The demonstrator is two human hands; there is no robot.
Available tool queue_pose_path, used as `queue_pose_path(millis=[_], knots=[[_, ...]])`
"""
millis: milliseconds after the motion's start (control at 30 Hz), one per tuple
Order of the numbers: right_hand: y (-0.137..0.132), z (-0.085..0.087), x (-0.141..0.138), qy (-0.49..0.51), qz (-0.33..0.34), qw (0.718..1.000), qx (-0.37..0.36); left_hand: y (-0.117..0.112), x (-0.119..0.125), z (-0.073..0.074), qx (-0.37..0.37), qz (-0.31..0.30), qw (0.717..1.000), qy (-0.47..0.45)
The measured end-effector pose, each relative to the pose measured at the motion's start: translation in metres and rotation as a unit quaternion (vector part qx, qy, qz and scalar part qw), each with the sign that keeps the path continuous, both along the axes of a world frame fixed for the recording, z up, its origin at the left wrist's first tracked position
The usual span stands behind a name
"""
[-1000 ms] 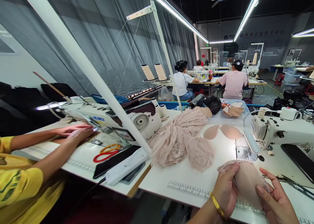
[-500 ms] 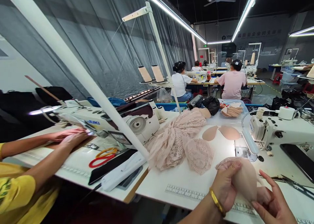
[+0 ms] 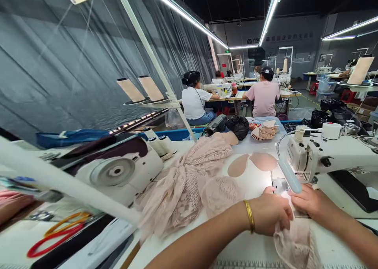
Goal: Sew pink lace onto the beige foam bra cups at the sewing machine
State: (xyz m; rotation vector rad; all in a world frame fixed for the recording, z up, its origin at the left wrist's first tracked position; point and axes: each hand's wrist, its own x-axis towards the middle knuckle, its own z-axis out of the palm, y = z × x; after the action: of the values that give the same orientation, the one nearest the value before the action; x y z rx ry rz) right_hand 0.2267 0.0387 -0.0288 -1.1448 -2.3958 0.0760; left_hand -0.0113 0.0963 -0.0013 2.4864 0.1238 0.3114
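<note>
My left hand [image 3: 271, 212], with a gold bracelet at the wrist, is closed on beige lace fabric [image 3: 297, 243] beside the needle area of a white sewing machine [image 3: 333, 153]. The lace droops from beneath the fingers toward the table's front edge. Opposite it, my right hand [image 3: 313, 202] has its fingers bent down on the same work; a pale lamp bar [image 3: 291, 176] partly covers the fingertips. Whether the cup is inside the lace is hidden by the hands. Two beige bra cups [image 3: 264, 161] lie behind the needle plate [image 3: 277, 184].
A heap of beige lace [image 3: 189, 182] lies left of my hands. Stacked cups [image 3: 264, 131] sit in a clear plastic bin behind. Red-handled scissors [image 3: 56, 239] and another machine [image 3: 118, 170] are at left; a dark phone [image 3: 351, 190] lies at right. Two people sit at machines ahead.
Both hands have moved from the table's front, where they held up a lace-edged cup, to the machine's needle area. The view has swung to the right; the co-worker's arms at left are mostly out of view.
</note>
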Motion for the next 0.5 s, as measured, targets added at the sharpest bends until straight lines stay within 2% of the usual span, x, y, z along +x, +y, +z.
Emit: queue_pose_path(millis=[67,167,267,367,500], knots=[[-0.001,-0.003,0.002,0.012,0.003,1.0,-0.011,0.003,0.005,-0.004,-0.005,0.019,1.0,-0.004],[-0.008,-0.006,0.006,0.02,0.013,0.999,-0.035,-0.005,0.007,-0.007,-0.014,0.064,0.998,-0.009],[-0.01,-0.007,0.008,0.007,-0.015,0.998,-0.061,-0.018,0.009,-0.012,-0.034,0.115,0.992,-0.034],[-0.007,-0.01,0.01,0.015,-0.044,0.996,-0.074,-0.026,0.013,-0.017,-0.085,0.171,0.979,-0.071],[-0.005,-0.016,0.012,0.044,-0.077,0.994,-0.065,-0.028,0.018,-0.021,-0.132,0.185,0.971,-0.076]])
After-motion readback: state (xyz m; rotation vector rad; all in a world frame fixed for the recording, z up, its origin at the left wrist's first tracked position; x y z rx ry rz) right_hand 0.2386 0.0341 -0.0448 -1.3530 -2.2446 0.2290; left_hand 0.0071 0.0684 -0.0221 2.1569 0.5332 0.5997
